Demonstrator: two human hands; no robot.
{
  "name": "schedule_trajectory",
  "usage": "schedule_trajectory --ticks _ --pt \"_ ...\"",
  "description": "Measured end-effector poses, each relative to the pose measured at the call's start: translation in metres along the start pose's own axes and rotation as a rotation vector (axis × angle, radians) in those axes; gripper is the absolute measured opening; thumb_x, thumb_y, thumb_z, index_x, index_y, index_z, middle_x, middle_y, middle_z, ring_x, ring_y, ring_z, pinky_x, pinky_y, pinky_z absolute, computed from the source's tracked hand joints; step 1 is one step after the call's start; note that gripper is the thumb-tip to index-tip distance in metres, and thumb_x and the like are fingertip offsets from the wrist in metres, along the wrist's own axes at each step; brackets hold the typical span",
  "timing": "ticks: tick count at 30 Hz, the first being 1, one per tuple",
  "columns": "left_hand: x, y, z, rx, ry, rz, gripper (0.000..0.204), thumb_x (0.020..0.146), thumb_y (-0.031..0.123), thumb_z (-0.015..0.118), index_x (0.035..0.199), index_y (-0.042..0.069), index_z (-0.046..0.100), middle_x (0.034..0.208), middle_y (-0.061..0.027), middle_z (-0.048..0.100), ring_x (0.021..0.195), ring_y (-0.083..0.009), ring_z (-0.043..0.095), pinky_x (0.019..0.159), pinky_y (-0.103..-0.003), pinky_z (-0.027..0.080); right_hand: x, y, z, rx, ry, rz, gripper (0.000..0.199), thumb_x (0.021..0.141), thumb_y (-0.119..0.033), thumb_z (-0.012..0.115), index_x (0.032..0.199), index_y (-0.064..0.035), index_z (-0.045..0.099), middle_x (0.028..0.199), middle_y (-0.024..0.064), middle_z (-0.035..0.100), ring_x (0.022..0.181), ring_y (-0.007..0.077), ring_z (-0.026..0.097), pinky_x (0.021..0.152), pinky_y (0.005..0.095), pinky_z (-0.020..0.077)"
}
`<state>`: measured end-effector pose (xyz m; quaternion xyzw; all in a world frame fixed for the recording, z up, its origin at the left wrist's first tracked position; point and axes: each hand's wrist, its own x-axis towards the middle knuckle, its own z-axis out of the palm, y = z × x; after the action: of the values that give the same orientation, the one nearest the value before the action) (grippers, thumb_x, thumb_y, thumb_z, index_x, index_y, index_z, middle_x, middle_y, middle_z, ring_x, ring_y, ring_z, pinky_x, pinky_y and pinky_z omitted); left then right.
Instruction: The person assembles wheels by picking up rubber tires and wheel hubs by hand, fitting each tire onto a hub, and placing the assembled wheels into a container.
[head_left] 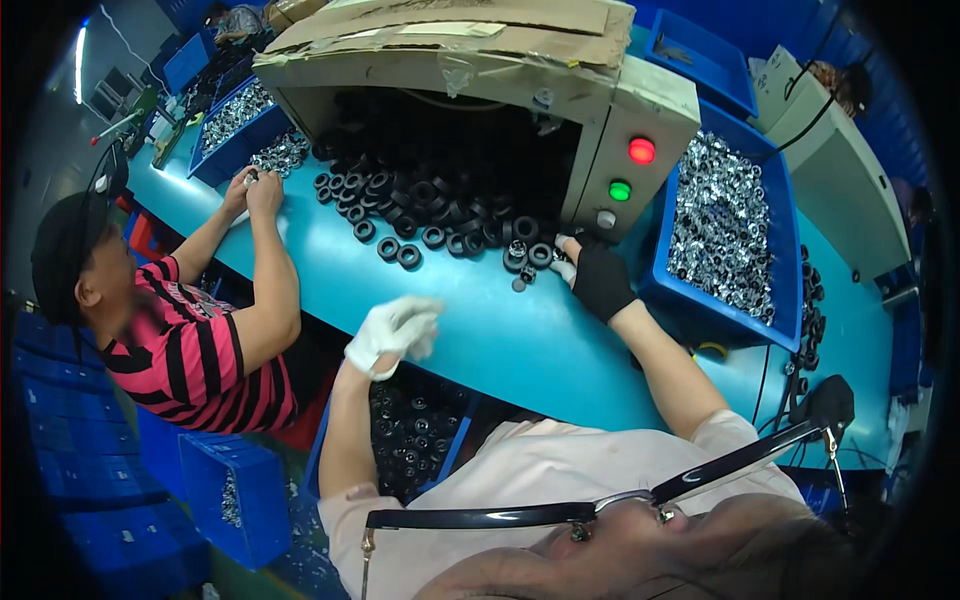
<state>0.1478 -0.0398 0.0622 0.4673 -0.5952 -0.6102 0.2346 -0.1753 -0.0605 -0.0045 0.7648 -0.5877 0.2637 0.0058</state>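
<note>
My left hand [398, 335], in a white glove, hovers above the front edge of the turquoise table with its fingers stretched out, slightly blurred, and nothing in it. My right hand [597, 280] wears a black glove with pale fingertips showing. Its fingers curl at the right end of a pile of black rings [433, 237], beside a black ring [541, 254] and a few small shiny metal pieces [517, 249]. What lies between those fingertips is too small to make out. The pile spills from the dark opening of a beige machine [640, 95].
A blue bin [793, 290] of shiny metal parts stands right of the machine. Below my left hand, a blue crate [462, 440] holds dark round parts. At left, a co-worker in a striped shirt [190, 335] handles a small part near another bin of metal parts [235, 117].
</note>
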Motion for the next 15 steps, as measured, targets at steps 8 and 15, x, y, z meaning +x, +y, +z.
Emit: schedule_trajectory --ticks 8,15 --pt "0.237 0.056 0.039 0.413 0.243 0.885 0.026 0.086 0.02 0.057 0.105 0.004 0.064 0.087 -0.0163 0.066 0.075 -0.027 0.065 0.067 -0.036 0.05 -0.015 -0.012 -0.018 0.139 -0.049 0.053 0.024 0.081 -0.012 0.062 0.104 -0.0068 0.058 0.089 0.0142 0.06 0.083 0.0335 0.06 0.068 0.0408 0.0486" --pt "0.424 0.053 0.065 0.933 0.332 0.988 0.045 0.085 0.033 0.053 0.127 0.015 0.053 0.126 -0.015 0.054 0.121 -0.0276 0.046 0.101 -0.046 0.033 -0.049 -0.035 -0.022 0.441 -0.024 0.082 0.044 0.07 0.005 0.059 0.112 -0.0061 0.058 0.096 0.0149 0.056 0.084 0.0356 0.056 0.072 0.0408 0.0469"
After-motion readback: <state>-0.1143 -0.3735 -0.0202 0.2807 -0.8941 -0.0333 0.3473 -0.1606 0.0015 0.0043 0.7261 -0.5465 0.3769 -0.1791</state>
